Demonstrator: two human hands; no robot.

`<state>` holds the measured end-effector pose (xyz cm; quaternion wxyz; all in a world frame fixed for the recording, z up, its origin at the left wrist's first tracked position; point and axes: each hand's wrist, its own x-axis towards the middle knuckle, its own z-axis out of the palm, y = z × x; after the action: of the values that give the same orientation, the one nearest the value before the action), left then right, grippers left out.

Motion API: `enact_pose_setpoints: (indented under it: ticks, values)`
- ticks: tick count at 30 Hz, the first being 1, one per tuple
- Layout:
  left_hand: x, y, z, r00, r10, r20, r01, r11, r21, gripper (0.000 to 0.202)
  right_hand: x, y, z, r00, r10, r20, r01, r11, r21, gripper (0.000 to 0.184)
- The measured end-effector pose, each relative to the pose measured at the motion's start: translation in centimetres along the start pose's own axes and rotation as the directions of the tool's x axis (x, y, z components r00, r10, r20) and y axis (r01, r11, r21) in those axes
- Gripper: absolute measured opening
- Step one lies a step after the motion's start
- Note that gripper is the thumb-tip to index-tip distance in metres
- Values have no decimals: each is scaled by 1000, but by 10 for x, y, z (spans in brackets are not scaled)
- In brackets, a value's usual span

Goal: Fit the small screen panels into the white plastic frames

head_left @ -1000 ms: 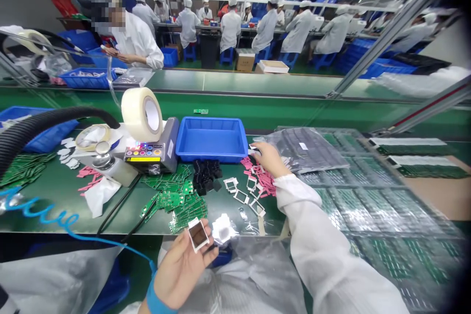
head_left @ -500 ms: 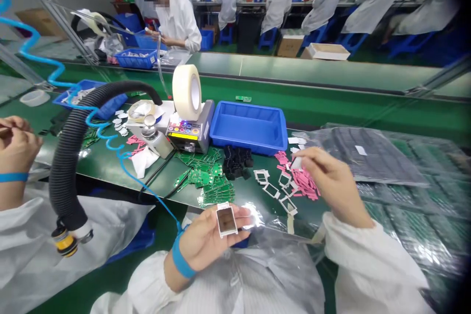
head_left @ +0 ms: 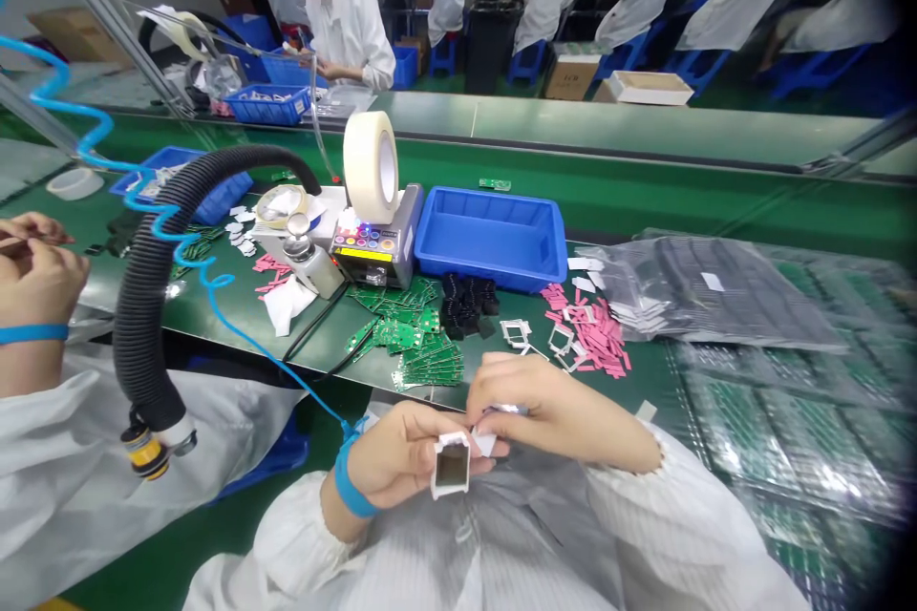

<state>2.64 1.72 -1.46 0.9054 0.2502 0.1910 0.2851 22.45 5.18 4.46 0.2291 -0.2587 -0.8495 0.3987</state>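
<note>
My left hand (head_left: 401,458), with a blue wrist strap (head_left: 351,477), holds a small white frame (head_left: 451,465) with a dark panel inside it, tilted toward me. Close beside it, my right hand (head_left: 534,406) pinches a small white flat piece (head_left: 484,442) near the fingers of the left. Whether that piece touches the frame I cannot tell. On the bench beyond my hands lie loose white frames (head_left: 561,338), a heap of pink strips (head_left: 598,336), black parts (head_left: 467,304) and green circuit boards (head_left: 430,361).
A blue bin (head_left: 491,239) stands behind the parts, beside a tape dispenser (head_left: 376,253) and a pump bottle (head_left: 313,263). A black hose (head_left: 139,305) arches at left, near a co-worker's hands (head_left: 39,277). Bagged boards (head_left: 752,401) cover the right side.
My right hand has moved from the pink strips leftward and down to my left hand, carrying the small white piece. The white frame in my left hand has tilted and sits slightly lower.
</note>
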Motion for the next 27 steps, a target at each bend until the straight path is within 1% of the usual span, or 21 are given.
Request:
enact_pose_setpoints:
  ticks: [1, 2, 3, 4, 5, 7, 8, 10, 12, 13, 15, 17, 20, 21, 22, 24, 26, 27]
  values:
    - [-1, 1, 1, 1000, 5, -4, -4, 1000, 16, 37, 2, -2, -1, 1000, 13, 14, -13, 1000, -23, 10]
    - [-1, 1, 1, 1000, 19, -11, -19, 1000, 18, 37, 3, -3, 0, 1000, 30, -3, -30, 998, -54, 8]
    - [-1, 2, 1, 999, 44, -23, -44, 999, 10, 37, 4, -4, 1, 997, 51, -55, -56, 994, -96, 8]
    - [-1, 2, 1, 996, 79, -43, -80, 997, -6, 37, 4, -4, 4, 989, 64, -137, -83, 986, -143, 9]
    - [0, 1, 1, 991, 118, -70, -120, 992, -25, 37, 4, -3, 9, 969, 65, -239, -113, 975, -191, 11]
    - [2, -1, 0, 972, 189, -138, -199, 978, -63, 36, 2, 0, 23, 897, 28, -440, -162, 949, -270, 14]
    - [4, -2, 0, 961, 215, -172, -231, 970, -79, 35, 1, 3, 32, 857, -1, -515, -181, 936, -303, 15]
    - [8, -5, 1, 941, 252, -227, -279, 955, -99, 33, -2, 9, 49, 781, -62, -622, -216, 907, -361, 21]
    - [12, -9, 2, 921, 277, -275, -316, 942, -109, 29, -2, 15, 63, 726, -96, -681, -246, 889, -387, 26]
    - [14, -10, 3, 914, 285, -290, -328, 938, -110, 27, -2, 17, 67, 707, -92, -701, -252, 893, -372, 25]
    - [18, -12, 5, 905, 291, -310, -337, 935, -108, 26, -1, 18, 71, 679, -38, -733, -269, 917, -296, 18]
    - [21, -13, 4, 903, 283, -323, -336, 934, -121, 28, -2, 16, 69, 650, 32, -760, -296, 931, -214, 12]
    - [21, -8, -1, 904, 256, -342, -329, 928, -174, 28, -11, 16, 61, 604, 145, -784, -311, 948, -64, 11]
    - [21, -5, -4, 905, 250, -344, -328, 925, -192, 28, -16, 19, 60, 603, 207, -770, -317, 948, 6, 13]
    - [20, -3, -7, 906, 244, -345, -326, 923, -206, 29, -21, 24, 59, 619, 277, -735, -336, 939, 71, 15]
    - [17, 1, -11, 917, 231, -324, -312, 923, -226, 31, -32, 39, 61, 670, 390, -632, -400, 906, 135, 19]
    - [14, 2, -13, 939, 199, -280, -270, 931, -246, 31, -41, 55, 65, 706, 438, -557, -451, 884, 123, 18]
    - [13, 1, -12, 950, 175, -257, -241, 937, -253, 31, -43, 60, 67, 711, 440, -548, -457, 882, 115, 16]
